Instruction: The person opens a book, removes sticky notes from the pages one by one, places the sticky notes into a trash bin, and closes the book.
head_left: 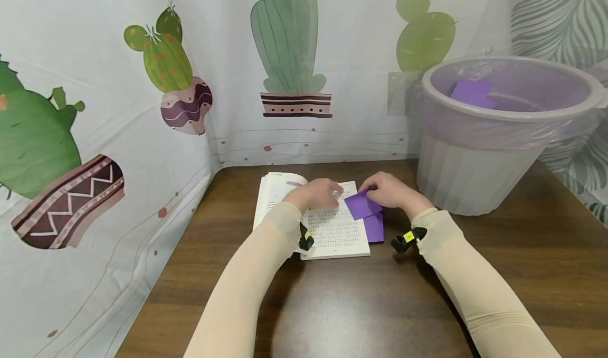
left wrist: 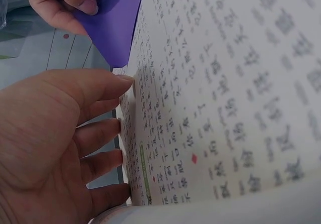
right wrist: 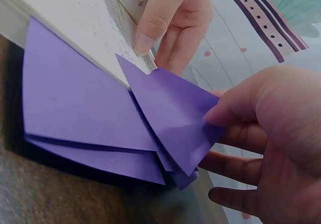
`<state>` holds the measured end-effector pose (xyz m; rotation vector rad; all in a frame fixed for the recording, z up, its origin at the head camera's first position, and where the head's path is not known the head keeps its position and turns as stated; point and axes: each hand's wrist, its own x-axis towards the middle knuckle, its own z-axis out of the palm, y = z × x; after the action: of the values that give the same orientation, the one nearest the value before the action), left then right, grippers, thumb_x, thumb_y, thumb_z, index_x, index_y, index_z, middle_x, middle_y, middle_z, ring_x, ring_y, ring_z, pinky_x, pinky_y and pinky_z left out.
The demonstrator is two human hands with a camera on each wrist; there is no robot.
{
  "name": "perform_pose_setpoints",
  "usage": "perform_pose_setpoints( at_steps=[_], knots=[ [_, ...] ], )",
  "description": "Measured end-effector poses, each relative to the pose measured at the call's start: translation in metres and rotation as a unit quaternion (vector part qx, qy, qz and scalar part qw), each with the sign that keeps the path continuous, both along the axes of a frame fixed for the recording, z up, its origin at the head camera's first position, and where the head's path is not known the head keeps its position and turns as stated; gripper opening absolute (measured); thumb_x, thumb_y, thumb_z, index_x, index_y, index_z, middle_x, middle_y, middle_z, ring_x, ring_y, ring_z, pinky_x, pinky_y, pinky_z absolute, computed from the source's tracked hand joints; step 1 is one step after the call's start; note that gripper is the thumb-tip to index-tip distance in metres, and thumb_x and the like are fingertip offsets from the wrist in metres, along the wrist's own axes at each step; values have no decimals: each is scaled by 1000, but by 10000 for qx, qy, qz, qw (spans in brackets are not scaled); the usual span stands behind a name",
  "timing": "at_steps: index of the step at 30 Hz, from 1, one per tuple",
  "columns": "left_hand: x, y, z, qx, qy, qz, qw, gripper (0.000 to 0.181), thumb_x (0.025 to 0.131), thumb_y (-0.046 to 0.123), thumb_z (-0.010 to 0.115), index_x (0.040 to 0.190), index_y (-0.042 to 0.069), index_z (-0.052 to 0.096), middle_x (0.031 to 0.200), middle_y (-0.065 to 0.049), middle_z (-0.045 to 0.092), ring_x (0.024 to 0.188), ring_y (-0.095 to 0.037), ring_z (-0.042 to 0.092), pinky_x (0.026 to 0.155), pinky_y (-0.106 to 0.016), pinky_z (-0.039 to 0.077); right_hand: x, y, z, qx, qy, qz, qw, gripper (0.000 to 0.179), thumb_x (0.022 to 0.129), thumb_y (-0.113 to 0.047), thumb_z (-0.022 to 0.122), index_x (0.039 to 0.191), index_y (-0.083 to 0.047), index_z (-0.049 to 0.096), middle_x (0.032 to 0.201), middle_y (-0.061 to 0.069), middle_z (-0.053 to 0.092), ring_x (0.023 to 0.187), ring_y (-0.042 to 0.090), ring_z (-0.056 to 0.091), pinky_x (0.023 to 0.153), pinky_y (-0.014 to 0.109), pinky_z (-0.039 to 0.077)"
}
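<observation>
An open book (head_left: 332,239) with printed pages lies on the table. My left hand (head_left: 319,193) is over its right-hand page; in the left wrist view the fingers are loosely bent, with the fingertips (left wrist: 123,83) right at the page near its far edge. My right hand (head_left: 390,190) pinches a purple paper piece (head_left: 362,206) between thumb and fingers at the book's right edge. More purple paper (right wrist: 75,93) sticks out past that edge below it, in overlapping layers whose inner part is hidden by the book.
A grey bin (head_left: 470,173) with a clear plastic liner stands at the back right, close to my right arm. Inside it shows a purple paper piece (head_left: 473,93). A cactus-print cloth (head_left: 361,136) hangs behind the brown table (head_left: 342,305).
</observation>
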<state>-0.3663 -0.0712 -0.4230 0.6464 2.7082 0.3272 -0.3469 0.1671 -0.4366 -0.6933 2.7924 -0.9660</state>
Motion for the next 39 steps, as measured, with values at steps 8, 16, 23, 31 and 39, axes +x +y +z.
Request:
perform_pose_setpoints(
  at_steps=[8,16,23,31,39],
  knots=[
    [0,-1,-1,52,-4,59,10000,53,93,29,68,145,27,60,159,0,50,152,-27,40,125,-48,33,1,0,2,30,-88,117,9999,27,90,-8,59,106,-11,81,109,9,77,92,22,63,78,33,51],
    [2,-1,-1,93,-35,106,9999,53,92,29,68,145,27,60,159,0,50,152,-27,40,125,-48,32,4,1,7,-2,-178,282,9994,26,90,-7,60,105,-10,81,108,10,77,88,20,61,74,30,50],
    [2,-1,0,91,-27,89,9999,53,93,28,68,145,26,60,158,0,51,152,-27,41,125,-49,32,4,5,10,-43,-190,444,9988,25,90,-8,61,104,-10,81,108,9,78,84,18,61,71,29,50],
    [3,-1,0,137,63,54,9999,54,91,25,67,145,25,61,155,0,54,150,-26,44,124,-47,34,4,8,14,-55,-90,691,9976,22,90,-9,64,102,-9,82,104,10,79,83,15,62,72,30,52],
    [1,-1,-3,185,72,76,9998,55,89,24,68,144,25,61,153,1,56,148,-25,45,123,-47,36,6,9,18,-146,-186,780,9967,19,89,-10,66,99,-9,82,99,6,79,79,14,61,70,30,51]
  ],
)
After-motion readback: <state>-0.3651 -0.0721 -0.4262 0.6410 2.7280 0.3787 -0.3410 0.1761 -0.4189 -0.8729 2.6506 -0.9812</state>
